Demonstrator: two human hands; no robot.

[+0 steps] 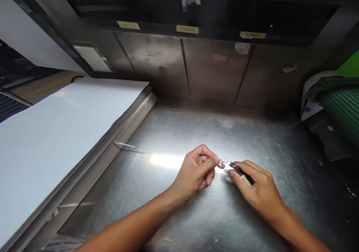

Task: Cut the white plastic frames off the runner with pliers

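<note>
My left hand [198, 169] is curled, thumb and forefinger pressed together on a small white plastic piece [223, 159]. The piece is tiny and washed out by the glare on the metal beneath it, so I can make out only a hooked, curved outline; the end I pinch is hidden behind my fingertips, and the free end sticks out to the right, toward my other hand.

My right hand [259, 190] is closed around a small dark tool [241, 173] with a pale handle. Most of the handle is buried under my fingers and I cannot tell exactly what kind of tool it is. Its long axis runs up and to the left, from my palm toward the white piece, and its dark tip sits just beside the piece; whether they touch I cannot tell.

Both hands hover low over the steel bench [196, 132], near its middle. To the left lies a thick stack of white sheets [56, 132], cut off by the picture's edge. At the far right a green roller [343, 113] is only partly in view. The yellow labels [187, 29] on the dark back wall are too blurred to read.
</note>
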